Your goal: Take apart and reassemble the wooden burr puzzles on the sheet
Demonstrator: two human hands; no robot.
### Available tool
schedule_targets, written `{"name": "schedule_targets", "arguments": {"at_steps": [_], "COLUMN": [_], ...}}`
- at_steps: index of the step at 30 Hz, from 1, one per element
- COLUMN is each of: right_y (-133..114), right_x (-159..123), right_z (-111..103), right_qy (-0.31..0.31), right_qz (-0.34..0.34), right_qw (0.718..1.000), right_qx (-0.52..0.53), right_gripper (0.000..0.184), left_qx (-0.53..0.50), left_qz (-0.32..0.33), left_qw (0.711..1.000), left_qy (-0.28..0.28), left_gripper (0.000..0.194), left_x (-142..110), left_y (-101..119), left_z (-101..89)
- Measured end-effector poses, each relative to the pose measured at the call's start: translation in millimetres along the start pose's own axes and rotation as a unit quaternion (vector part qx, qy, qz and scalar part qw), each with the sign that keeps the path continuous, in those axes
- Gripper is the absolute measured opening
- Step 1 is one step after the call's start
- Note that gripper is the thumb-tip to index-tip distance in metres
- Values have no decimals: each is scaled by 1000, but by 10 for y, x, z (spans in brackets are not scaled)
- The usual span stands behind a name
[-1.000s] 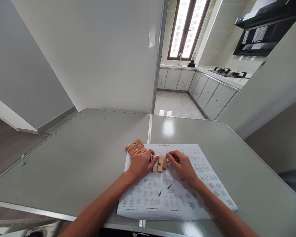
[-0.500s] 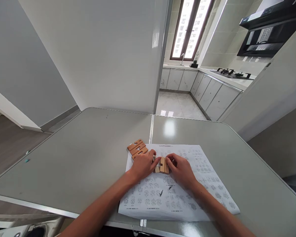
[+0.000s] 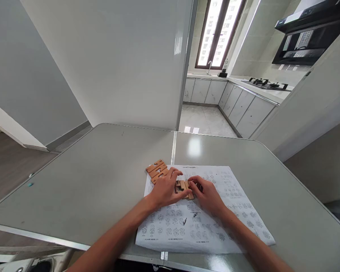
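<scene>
Several light wooden puzzle pieces with notches (image 3: 183,185) lie side by side on a printed sheet (image 3: 215,234), between my two hands. My left hand (image 3: 166,189) is spread at their left, its thumb stretched along the near edge and its index finger raised beyond the far edge. My right hand (image 3: 204,190) pinches the right end of the pieces, thumb and index finger together; its other fingers curl underneath. Just past my left hand lies a group of darker notched wooden pieces (image 3: 156,170), partly on the sheet. My left hand hides part of both groups.
Puzzle diagrams and two dark check-like marks cover the sheet. It lies on a grey table (image 3: 82,189) with a metal-trimmed edge and a seam (image 3: 173,147) down the middle. A small teal bit (image 3: 30,184) is near the left edge. Beyond stands a white partition (image 3: 130,68) beside a kitchen.
My left hand has opened wider, its thumb reaching right along the near side of the light pieces. These sit closer together now. My right hand has moved slightly left.
</scene>
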State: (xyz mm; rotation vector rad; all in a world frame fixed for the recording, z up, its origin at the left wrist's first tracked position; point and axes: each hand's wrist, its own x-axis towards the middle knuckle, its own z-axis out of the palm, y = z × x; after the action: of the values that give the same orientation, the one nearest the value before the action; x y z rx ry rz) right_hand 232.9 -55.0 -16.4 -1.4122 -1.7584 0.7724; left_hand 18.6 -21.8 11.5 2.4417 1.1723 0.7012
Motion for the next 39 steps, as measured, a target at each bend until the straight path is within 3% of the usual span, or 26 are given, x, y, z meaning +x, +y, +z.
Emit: {"name": "schedule_targets", "arguments": {"at_steps": [3,5,11,15,19,23,27,33,39], "right_y": [-7,-7,7,19,22,7,1,10,21], "right_x": [0,-2,-8,-2,12,24,27,37,41], "right_z": [-5,-8,-12,-8,3,19,38,55,71], "right_qy": [-13,-17,-20,-2,12,5,4,1,6], "right_qz": [-12,-18,-5,11,23,36,33,19,2], "right_qw": [1000,1000,999,998,996,994,996,998,999], "right_qx": [14,15,42,61,85,104,84,57,43], "right_gripper": [35,34,32,33,37,39,38,32,29], "left_qx": [-5,-4,-8,-4,24,52,68,98,94], "left_qz": [37,47,54,30,7,-71,-93,-98,-104], "left_qw": [999,998,997,999,1000,991,986,987,990], "left_qy": [-20,-33,-46,-38,16,99,121,75,31], "left_gripper": [79,84,61,61,62,57,56,57,57], "left_x": [-3,-2,-11,-9,52,115,131,326,528], "left_y": [8,-10,-58,-45,-143,-354,-414,-282,-337], "left_z": [-17,-13,19,16,-116,-301,-309,-151,-41]}}
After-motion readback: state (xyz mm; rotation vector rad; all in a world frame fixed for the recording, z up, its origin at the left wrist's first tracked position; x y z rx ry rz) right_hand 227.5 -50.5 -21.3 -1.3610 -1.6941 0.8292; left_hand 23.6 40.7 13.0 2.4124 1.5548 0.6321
